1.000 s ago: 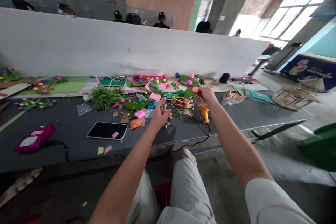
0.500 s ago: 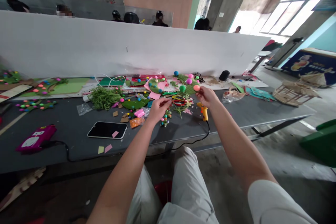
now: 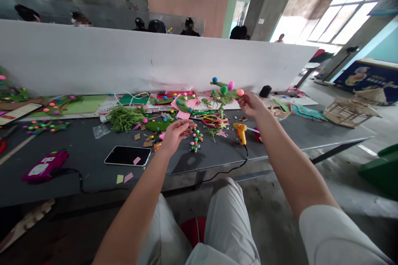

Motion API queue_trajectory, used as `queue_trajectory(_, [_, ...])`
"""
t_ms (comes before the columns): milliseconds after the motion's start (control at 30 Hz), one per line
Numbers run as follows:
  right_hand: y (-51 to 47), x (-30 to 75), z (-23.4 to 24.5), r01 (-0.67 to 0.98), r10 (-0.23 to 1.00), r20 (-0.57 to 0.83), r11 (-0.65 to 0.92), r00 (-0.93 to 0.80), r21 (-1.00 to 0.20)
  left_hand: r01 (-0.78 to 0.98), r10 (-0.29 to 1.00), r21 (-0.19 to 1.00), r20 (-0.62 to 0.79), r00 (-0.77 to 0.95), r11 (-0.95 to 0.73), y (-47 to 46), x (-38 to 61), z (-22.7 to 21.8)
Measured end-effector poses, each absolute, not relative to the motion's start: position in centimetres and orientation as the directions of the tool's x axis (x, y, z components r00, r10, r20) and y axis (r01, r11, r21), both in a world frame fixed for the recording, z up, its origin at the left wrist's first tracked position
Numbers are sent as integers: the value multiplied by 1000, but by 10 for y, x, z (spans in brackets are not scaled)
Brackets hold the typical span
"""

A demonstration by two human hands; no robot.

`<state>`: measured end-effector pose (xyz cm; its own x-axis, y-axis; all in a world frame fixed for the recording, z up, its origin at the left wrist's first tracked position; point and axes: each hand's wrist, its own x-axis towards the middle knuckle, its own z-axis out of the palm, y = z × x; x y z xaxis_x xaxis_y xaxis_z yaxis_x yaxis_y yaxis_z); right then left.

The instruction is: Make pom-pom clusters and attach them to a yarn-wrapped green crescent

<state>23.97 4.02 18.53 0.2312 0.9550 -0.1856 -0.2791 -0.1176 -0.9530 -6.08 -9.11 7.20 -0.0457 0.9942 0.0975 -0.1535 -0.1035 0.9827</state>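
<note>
Above the table's back part, my right hand [image 3: 252, 104] pinches the end of a green piece dotted with large pom-poms [image 3: 230, 95]. Blue, green, pink and orange pom-poms stick out from it. My left hand [image 3: 176, 136] hovers over the table with loosely curled fingers apart and nothing visible in them. Just right of that hand is a small green figure covered in coloured pom-poms [image 3: 195, 140]. A yellow glue gun [image 3: 241, 133] rests below my right hand, its black cord running off the front edge.
Around the hands lie a phone [image 3: 127, 155], green yarn [image 3: 122, 118], a big green leaf shape [image 3: 157, 125] and red-handled scissors [image 3: 211, 122]. A magenta power box [image 3: 46, 166] sits at left. Behind the table stands a white partition [image 3: 108, 58], with people beyond it.
My left hand has moved left and slightly down, away from the green piece. My right hand has shifted a little right, still holding the piece, which is now more tilted.
</note>
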Motion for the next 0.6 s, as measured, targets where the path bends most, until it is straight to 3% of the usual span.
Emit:
queue_trajectory(167, [67,258,227,-348,967,-202,-139,153,-927,5,994,999,51,-99,-51,-129,-73,31])
queue_trajectory(333, [89,284,250,-358,957,-171,-79,234,-930,100,989,995,31,-143,-17,-150,-83,-3])
queue_trajectory(600, [111,335,260,-314,913,-150,-25,378,-949,158,984,987,51,-170,-24,-147,-87,-13])
